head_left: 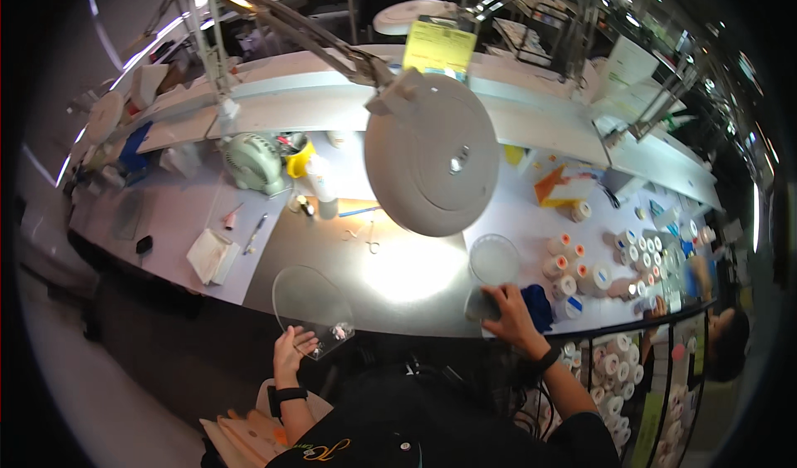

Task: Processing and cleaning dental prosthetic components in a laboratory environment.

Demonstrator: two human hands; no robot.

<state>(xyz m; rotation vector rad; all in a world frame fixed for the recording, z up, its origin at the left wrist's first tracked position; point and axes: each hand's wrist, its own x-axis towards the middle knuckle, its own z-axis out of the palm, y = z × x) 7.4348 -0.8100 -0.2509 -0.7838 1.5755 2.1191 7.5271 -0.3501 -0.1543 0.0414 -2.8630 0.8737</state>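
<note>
At the front edge of the metal work surface, my left hand [294, 350] holds a clear, rounded plate [312, 298] by its lower rim. A small shiny, crumpled-looking bit [340, 331] shows at the plate's lower right; I cannot tell what it is. To the right, my right hand [512, 317] is closed round a dark grey, rounded piece [481, 304], its kind unclear. A dark blue cloth [537, 307] lies just beside that hand. Behind it sits a round, pale translucent dish [494, 258]. Scissors [373, 245] and a blue stick [359, 211] lie farther back.
A large round lamp head [432, 156] hangs over the bench. Several white jars [564, 285] stand at the right, near a person [726, 343]. A green fan [252, 164], yellow cup [300, 160], clear bottle [321, 187] and white tray [213, 257] are at the left.
</note>
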